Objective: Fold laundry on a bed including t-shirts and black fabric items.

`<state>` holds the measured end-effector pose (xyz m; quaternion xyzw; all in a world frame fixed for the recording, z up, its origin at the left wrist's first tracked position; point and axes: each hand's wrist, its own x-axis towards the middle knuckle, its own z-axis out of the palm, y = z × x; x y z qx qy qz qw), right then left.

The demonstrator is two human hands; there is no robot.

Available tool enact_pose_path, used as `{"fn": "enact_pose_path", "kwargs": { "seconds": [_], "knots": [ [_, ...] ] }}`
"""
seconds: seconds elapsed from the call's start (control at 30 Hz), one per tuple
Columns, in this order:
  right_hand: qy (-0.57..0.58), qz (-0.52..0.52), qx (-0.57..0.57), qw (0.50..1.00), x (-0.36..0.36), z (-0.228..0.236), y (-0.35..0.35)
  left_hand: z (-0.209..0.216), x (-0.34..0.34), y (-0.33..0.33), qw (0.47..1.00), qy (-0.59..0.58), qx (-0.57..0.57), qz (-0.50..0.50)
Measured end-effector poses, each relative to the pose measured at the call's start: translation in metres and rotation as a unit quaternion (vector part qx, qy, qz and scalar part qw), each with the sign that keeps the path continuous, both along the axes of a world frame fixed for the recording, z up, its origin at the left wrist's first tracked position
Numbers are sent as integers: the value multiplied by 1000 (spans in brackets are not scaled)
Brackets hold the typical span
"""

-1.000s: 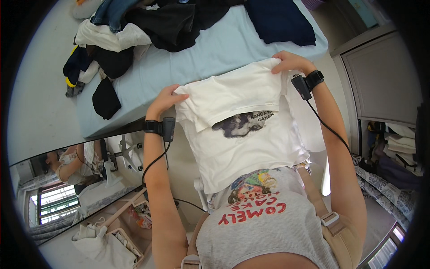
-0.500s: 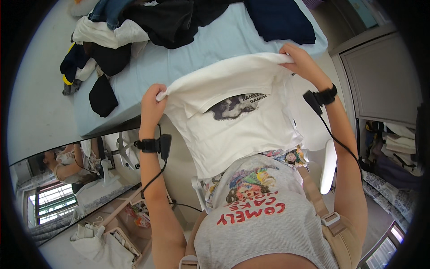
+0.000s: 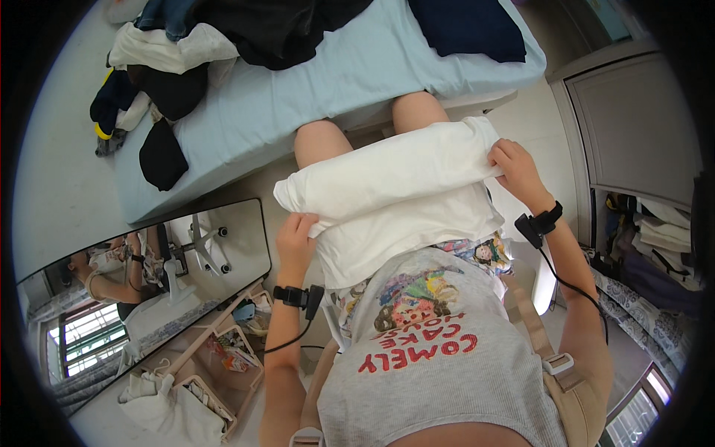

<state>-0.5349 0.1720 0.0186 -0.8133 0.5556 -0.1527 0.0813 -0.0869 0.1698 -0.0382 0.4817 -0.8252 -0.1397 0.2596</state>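
- Left hand [image 3: 296,238]: fingers bunched and closed on the near-left edge of the white garment [image 3: 395,179], just below the fold; how firmly it pinches cannot be told, since the thumb side is partly turned away.
- Right hand [image 3: 515,170]: fingers curled over the right end of the same garment, grasping it where the doubled cloth finishes; the palm is hidden.
- The white garment lies between the two hands, across the lap; its thick folded band runs sideways, its long axis slanting from just ahead of the left hand up toward the right hand, so the right end sits farther from the body.
- Each hand is nearest its own end of the band; its middle lies about evenly between them; the band's left tip pokes out ahead of the left hand and slightly outside it, while the far-right corner sits just ahead of the right hand, to its inner side.
- Nearer the body than the band, a single flatter part of the garment spreads between the hands, touching the grey top [image 3: 424,357].
- Ahead of both hands, past the bare knees [image 3: 322,141], is the bed [image 3: 365,63]; a navy garment [image 3: 473,30] lies on it, well ahead of the right hand; a black cloth [image 3: 163,158] lies ahead and left of the left hand.
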Motion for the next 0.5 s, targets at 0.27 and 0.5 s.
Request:
{"fn": "enact_pose_path", "kwargs": {
  "seconds": [0.27,0.5],
  "knots": [
    [-23,-33,32,999,1,7,26,8,7,33,990,106,68,70],
    [-195,-72,434,876,-21,6,15,-8,15,24,941,178,287,22]
  ]
}}
